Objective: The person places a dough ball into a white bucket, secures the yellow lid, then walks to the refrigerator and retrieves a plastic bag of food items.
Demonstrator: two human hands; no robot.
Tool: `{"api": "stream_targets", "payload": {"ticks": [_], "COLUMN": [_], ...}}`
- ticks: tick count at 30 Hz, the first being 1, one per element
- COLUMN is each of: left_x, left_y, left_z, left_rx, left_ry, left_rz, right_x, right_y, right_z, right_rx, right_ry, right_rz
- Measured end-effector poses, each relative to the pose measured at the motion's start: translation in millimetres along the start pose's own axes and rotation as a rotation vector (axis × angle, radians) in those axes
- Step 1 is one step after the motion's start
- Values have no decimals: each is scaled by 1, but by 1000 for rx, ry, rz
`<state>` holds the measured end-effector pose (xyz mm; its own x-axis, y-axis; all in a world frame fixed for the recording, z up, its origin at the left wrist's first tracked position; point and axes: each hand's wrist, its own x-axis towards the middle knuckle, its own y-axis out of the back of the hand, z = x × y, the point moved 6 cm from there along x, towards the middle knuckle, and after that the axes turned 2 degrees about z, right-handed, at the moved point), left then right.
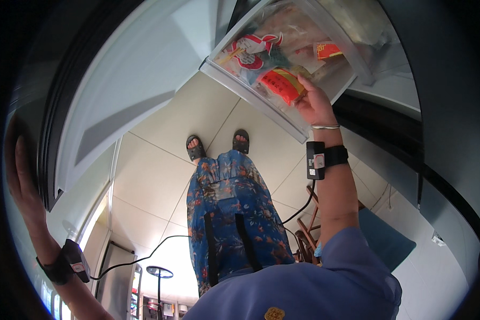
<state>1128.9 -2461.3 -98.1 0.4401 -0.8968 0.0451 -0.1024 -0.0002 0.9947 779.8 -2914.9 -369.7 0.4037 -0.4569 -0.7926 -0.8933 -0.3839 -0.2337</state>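
My right hand (pixel 315 102) grips the right edge of a red and yellow plastic food packet (pixel 280 85), which bears writing. It is over a pulled-out freezer drawer (pixel 256 97) with a pale front rim. Beneath and behind the packet lie clear plastic bags of food (pixel 296 24), a bag with red and white print (pixel 250 52) and a red-and-gold packet (pixel 328 51). On the far left, my left hand (pixel 28 200) lies along the outer face of the open refrigerator door (pixel 116 80), fingers extended. Its thumb is not clearly visible.
Below the drawer is a tiled floor (pixel 160 172), where my feet in black sandals (pixel 196 148) stand. A wooden folding chair (pixel 310 228) and a blue-green panel (pixel 388 236) are behind my right arm. Black cables (pixel 152 254) run from both wrist-worn devices.
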Motion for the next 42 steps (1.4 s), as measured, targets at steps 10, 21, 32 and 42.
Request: {"api": "stream_targets", "payload": {"ticks": [10,21,32,42], "left_x": [-13,-7,-6,-2], "left_y": [-2,2,1,0], "left_z": [-4,1,5,-1], "left_rx": [145,283,252,125], "left_ry": [-166,-297,-128,-127], "left_rz": [-30,25,33,1], "right_x": [-4,39,16,42], "right_y": [-8,-67,-69,33], "right_z": [-17,-71,-81,5], "right_rx": [-402,-1020,-1272,-1307], "right_ry": [-48,610,472,-304], "right_rz": [-343,-217,-292,151]}}
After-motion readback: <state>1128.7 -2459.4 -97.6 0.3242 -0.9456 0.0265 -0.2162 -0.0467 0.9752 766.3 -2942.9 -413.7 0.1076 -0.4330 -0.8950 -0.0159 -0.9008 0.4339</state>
